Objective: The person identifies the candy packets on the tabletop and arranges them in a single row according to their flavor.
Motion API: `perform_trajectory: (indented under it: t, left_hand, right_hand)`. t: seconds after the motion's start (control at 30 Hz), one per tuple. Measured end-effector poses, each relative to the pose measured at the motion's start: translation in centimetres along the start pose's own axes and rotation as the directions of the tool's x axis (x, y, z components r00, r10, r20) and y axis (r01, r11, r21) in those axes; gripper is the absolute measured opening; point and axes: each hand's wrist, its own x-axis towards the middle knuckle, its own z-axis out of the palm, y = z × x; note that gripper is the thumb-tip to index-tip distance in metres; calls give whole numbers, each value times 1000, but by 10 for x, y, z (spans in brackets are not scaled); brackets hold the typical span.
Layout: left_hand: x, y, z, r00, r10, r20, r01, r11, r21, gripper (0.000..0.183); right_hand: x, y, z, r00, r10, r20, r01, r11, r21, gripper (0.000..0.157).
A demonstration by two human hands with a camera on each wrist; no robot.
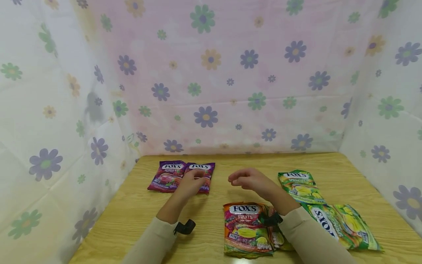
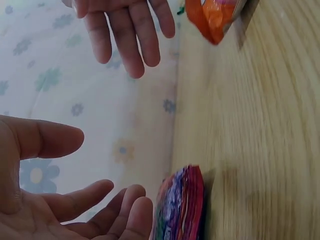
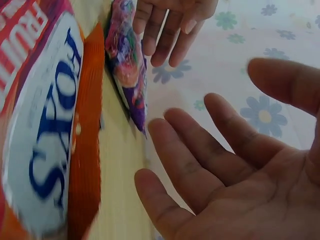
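My left hand is raised over the near side of two purple Fox's Berries candy bags, fingers relaxed and holding nothing. In the left wrist view, a purple bag lies just beyond those fingers. My right hand hovers above the table, palm turned toward the left one, with nothing in it. Below it lies a red-orange Fox's Fruits candy bag, which fills the left of the right wrist view. A second fruits bag is partly hidden under the right wrist.
On the right lie several green Fox's Spring Tea-type candy bags, the nearer ones overlapping and partly behind my right sleeve. The wooden table ends at a flowered cloth that hangs at the back and both sides.
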Motion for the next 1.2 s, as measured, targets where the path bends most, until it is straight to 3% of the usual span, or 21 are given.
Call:
perform_trajectory:
  t: [0.17,0.3,0.43,0.6,0.9,1.2]
  left_hand:
    - [-3,7,11,992,36,118,-35,999,-10,47]
    - [-8,12,19,970,59,236,-67,997,25,44]
    - [-11,16,27,948,85,305,-117,989,89,43]
    - [-13,16,34,933,83,350,-130,985,112,41]
    - [-11,6,41,913,63,402,-101,992,74,35]
    - [-15,0,42,892,27,452,-67,995,72,27]
  right_hand:
    - [-13,4,-11,1000,2,-6,-3,987,-159,32]
    - [-22,7,-17,1000,15,-4,-15,975,-221,34]
    - [-28,9,-20,1000,16,26,-8,967,-257,38]
    - [-37,13,-27,999,2,52,15,946,-324,42]
    - [-44,20,-43,996,30,86,5,925,-380,33]
    - [-44,26,-44,996,38,79,-8,936,-352,31]
